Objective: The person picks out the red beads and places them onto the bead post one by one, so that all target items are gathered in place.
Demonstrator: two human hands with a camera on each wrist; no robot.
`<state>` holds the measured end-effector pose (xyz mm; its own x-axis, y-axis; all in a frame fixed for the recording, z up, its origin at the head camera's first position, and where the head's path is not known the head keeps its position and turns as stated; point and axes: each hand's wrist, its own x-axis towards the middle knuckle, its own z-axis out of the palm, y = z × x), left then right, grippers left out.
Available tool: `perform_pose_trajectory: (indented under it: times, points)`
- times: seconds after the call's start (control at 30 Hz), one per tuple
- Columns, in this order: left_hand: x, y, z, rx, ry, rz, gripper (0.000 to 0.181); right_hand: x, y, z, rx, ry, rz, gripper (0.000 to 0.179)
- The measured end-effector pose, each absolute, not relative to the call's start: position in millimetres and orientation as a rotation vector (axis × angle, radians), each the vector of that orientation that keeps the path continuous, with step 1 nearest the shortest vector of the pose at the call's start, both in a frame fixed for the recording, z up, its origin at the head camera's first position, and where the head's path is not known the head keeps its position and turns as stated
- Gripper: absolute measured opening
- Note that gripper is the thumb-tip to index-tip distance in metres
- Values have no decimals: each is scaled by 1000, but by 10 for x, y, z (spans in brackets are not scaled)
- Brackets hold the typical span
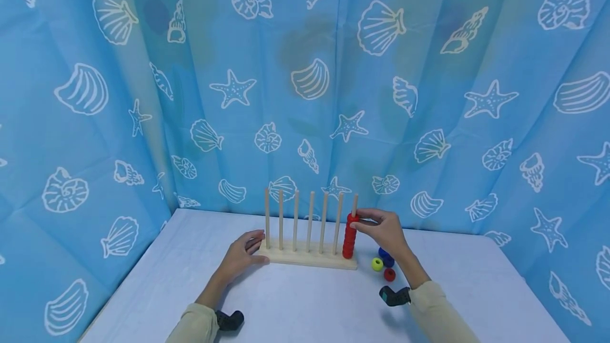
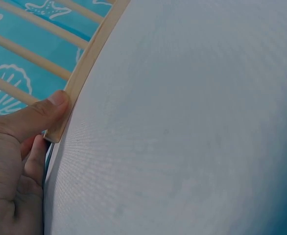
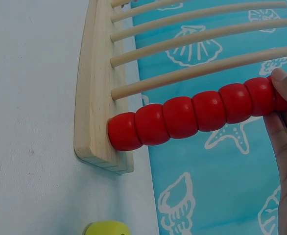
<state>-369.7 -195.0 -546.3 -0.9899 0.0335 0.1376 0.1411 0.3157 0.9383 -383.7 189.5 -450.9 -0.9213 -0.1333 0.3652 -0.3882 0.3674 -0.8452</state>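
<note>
A wooden peg stand (image 1: pixel 310 260) with a row of upright pegs stands on the table. Red beads (image 1: pixel 350 240) are stacked on its rightmost peg; the other pegs are bare. My right hand (image 1: pixel 387 231) pinches the topmost red bead (image 3: pixel 279 100) between thumb and fingers, close above the stack. My left hand (image 1: pixel 243 254) holds the left end of the stand's base (image 2: pixel 80 73), thumb (image 2: pixel 58 99) on its front and fingers behind the end.
Right of the stand, beneath my right forearm, lie a yellow-green bead (image 1: pixel 377 264), a loose red bead (image 1: pixel 389 274) and blue beads (image 1: pixel 388 260). A white cloth covers the table (image 1: pixel 305 306). Behind it hangs a blue shell-patterned curtain (image 1: pixel 295 120).
</note>
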Motion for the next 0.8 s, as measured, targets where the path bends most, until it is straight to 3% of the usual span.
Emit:
perform_pose_trajectory:
  times: [0.8]
  points:
    - [-3693,-1956,-5451,-174,-2480,-1769,80,-3799,2068,-4339,552,-2458,1545,43]
